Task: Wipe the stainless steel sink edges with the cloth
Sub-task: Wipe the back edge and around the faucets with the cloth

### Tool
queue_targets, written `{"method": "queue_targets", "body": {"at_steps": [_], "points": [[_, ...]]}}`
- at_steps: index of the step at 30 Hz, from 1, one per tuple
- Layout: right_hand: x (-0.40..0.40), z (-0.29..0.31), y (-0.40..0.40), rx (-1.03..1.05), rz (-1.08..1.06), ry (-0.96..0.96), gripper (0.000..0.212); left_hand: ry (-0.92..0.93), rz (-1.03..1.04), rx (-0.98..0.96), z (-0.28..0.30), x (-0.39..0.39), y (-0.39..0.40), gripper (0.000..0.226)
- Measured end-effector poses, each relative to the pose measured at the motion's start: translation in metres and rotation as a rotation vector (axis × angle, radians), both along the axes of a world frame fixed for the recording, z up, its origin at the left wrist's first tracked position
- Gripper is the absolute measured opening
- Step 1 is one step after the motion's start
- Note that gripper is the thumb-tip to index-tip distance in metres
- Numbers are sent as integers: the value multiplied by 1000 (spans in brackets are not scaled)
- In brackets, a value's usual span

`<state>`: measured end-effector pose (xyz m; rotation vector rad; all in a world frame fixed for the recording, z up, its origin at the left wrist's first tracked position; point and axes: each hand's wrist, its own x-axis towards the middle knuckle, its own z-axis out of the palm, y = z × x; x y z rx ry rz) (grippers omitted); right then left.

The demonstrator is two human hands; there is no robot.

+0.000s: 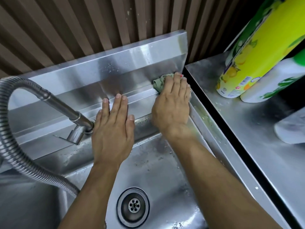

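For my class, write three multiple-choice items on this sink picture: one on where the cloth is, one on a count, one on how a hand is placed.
1. Where is the crumpled green cloth?
A. over the round drain
B. at the back right corner of the stainless steel sink
C. draped on the hose

2. How many yellow-and-green bottles with lemon pictures stand on the steel counter?
A. one
B. two
C. three

3. How is the left hand placed?
A. flat on the sink's back edge, fingers straight
B. curled round the ribbed metal faucet hose
C. raised in the air

Answers:
1. B, the right hand presses the cloth there against the steel backsplash.
2. A, its neighbour is a white bottle.
3. A, the fingers lie straight on the ledge beside the faucet.
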<state>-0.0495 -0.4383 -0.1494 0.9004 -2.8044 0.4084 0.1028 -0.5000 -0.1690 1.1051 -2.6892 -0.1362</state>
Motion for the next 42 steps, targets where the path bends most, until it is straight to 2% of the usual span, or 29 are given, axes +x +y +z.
{"method": "queue_targets", "body": {"at_steps": [3, 10, 20, 26, 28, 30, 32, 34, 35, 37, 39, 41, 42], "points": [[-20, 4, 5, 25, -92, 57, 49, -10, -30, -8, 1, 2, -3, 59], [5, -6, 37, 44, 197, 133, 34, 1, -34, -35, -1, 0, -3, 58], [-2, -6, 45, 29, 312, 163, 46, 11, -84, -41, -3, 5, -6, 58], [-8, 2, 30, -63, 307, 70, 37, 17, -86, -18, -2, 4, -3, 59], [-7, 11, 34, -79, 363, -50, 37, 41, -94, 21, 1, 5, -3, 58], [-6, 23, 47, -175, 441, -296, 41, 203, -108, 164, 10, 6, -2, 52], [-1, 36, 61, -259, 460, -534, 51, 518, -116, 447, 28, 10, 3, 45], [7, 43, 74, -288, 448, -763, 55, 679, -150, 767, 51, 14, 11, 52], [12, 43, 79, -297, 449, -878, 55, 674, -168, 940, 60, 15, 15, 59], [22, 40, 86, -287, 507, -995, 54, 476, -199, 1202, 68, 13, 17, 74], [32, 32, 91, -222, 622, -988, 54, 157, -310, 1190, 69, 12, 19, 70], [43, 26, 93, -131, 711, -925, 54, 9, -400, 1155, 71, 10, 18, 52], [47, 23, 94, -126, 751, -891, 55, -28, -426, 1158, 72, 11, 17, 53]]}}
